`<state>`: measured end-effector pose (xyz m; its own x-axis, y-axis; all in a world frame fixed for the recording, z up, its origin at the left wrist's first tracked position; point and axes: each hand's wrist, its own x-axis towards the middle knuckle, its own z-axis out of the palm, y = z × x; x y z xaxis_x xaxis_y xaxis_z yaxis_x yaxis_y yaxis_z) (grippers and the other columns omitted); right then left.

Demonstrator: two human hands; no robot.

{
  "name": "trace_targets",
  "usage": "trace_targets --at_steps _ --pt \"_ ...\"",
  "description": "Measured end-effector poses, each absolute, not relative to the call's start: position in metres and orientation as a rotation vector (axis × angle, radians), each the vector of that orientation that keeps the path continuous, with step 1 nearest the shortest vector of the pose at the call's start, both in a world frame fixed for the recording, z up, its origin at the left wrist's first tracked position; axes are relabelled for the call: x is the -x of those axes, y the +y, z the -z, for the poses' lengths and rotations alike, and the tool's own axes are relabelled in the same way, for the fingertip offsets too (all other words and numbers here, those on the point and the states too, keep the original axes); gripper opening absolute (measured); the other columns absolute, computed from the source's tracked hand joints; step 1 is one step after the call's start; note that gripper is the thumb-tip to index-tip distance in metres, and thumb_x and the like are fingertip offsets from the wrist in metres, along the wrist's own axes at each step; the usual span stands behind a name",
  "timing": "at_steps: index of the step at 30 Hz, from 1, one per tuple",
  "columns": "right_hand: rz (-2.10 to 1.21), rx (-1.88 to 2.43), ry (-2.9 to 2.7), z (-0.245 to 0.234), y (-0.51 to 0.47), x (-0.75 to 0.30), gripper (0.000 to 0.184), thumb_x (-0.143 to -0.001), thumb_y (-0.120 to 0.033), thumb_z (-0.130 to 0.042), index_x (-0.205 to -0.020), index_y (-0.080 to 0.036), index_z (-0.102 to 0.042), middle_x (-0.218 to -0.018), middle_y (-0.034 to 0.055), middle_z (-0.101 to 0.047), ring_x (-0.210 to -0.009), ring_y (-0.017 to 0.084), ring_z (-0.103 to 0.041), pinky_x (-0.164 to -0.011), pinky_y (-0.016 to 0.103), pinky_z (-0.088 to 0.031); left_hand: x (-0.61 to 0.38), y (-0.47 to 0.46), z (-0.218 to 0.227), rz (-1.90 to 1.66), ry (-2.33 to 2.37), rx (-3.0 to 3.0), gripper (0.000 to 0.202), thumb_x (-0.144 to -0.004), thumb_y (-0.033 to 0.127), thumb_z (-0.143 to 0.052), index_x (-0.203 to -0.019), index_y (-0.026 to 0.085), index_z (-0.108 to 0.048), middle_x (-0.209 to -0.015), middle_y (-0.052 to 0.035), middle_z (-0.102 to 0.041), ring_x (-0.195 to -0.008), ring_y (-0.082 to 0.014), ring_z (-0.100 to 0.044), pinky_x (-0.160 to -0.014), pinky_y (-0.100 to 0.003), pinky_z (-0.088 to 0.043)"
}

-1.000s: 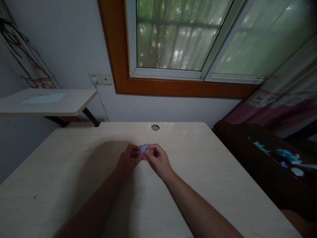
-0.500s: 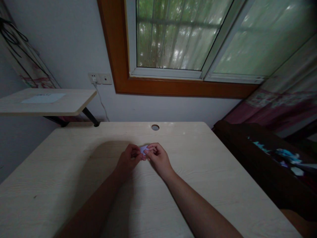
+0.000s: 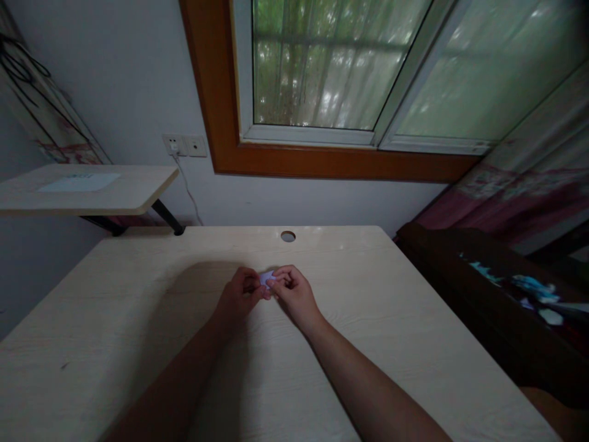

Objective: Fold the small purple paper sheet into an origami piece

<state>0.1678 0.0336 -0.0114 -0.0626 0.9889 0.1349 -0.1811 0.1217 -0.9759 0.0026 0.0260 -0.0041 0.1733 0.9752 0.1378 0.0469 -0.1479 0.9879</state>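
A small pale lilac piece of paper, apparently folded, is held between both hands above the far half of the desk. My left hand pinches its left side between thumb and fingers. From the right, my right hand grips it, the thumb lying on its face. Fingers cover much of the paper, so its full shape is hidden.
A raised shelf with a white sheet on it stands at the back left. The desk has a round cable hole near its back edge. Dark wooden furniture with blue items stands at the right.
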Motion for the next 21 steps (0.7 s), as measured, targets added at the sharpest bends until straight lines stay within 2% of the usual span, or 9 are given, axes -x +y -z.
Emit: trace_targets --at_steps 11,21 --pt "-1.248 0.935 -1.124 0.004 0.0308 -0.1669 0.027 -0.078 -0.035 -0.074 -0.089 -0.021 -0.054 -0.058 -0.0079 -0.057 -0.044 0.008 -0.048 -0.046 0.021 -0.035 -0.0033 0.0267 0.0054 -1.159 0.965 -1.307 0.033 -0.08 0.025 -0.068 -0.099 0.021 -0.042 -0.066 0.0086 -0.058 -0.066 -0.0152 -0.071 -0.071 -0.032 -0.057" --pt "-1.2 0.982 -1.171 0.0043 0.029 -0.1667 0.026 -0.083 -0.038 -0.07 -0.094 -0.023 -0.052 -0.056 -0.0086 -0.055 -0.043 0.009 -0.048 -0.046 0.021 -0.036 -0.0055 0.0262 -0.0006 -1.173 0.914 -1.203 0.039 -0.076 0.026 -0.071 -0.1 0.021 -0.041 -0.065 0.0091 -0.058 -0.064 -0.0159 -0.071 -0.069 -0.032 -0.057"
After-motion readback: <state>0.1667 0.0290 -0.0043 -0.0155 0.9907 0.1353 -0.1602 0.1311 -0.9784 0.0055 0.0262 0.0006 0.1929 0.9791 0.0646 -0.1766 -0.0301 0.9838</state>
